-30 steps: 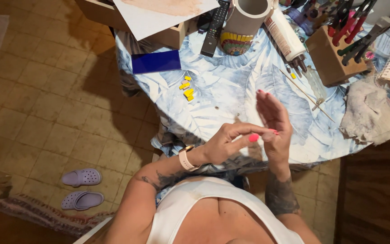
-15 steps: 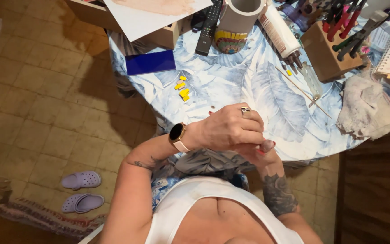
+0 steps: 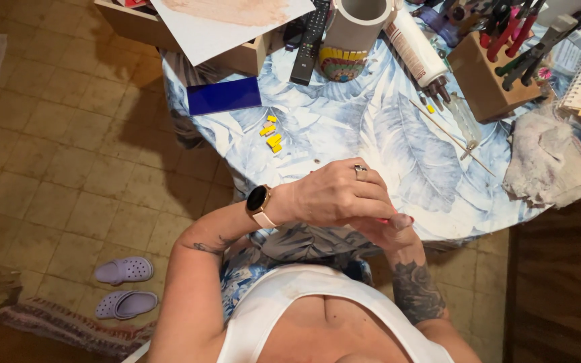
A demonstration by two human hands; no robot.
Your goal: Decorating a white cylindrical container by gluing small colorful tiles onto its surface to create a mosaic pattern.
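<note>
Room: tiled floor (image 3: 68, 134) on the left, dark wood at the right edge, and a round table (image 3: 344, 128) under a blue leaf-print cloth filling the top centre.
Table edge: the near rim curves from 9 o'clock round to 4 o'clock of the hands, which hang right over it; bare cloth lies open at 12 o'clock of them.
Left hand (image 3: 334, 195): back turned up, fingers curled down over the other hand, a ring on one finger and a watch (image 3: 258, 202) on the wrist.
Right hand (image 3: 388, 228): tucked under the left one and touching it, mostly hidden; whether it grips anything I cannot tell.
Arms: both forearms bent in from the body, meeting at the rim.
Yellow pieces (image 3: 272, 133): a small cluster on the cloth at 11 o'clock of the hands, well apart from them.
Blue tile (image 3: 224, 96): flat, further out at 11 o'clock.
Thin stick (image 3: 452, 134): lying aslant at 1 o'clock.
Crumpled rag (image 3: 549, 161): at 3 o'clock near the right rim.
Wooden tool block (image 3: 489, 70): at 1 o'clock, beyond the stick.
Clogs (image 3: 126, 286): a pair on the floor at 8 o'clock.
</note>
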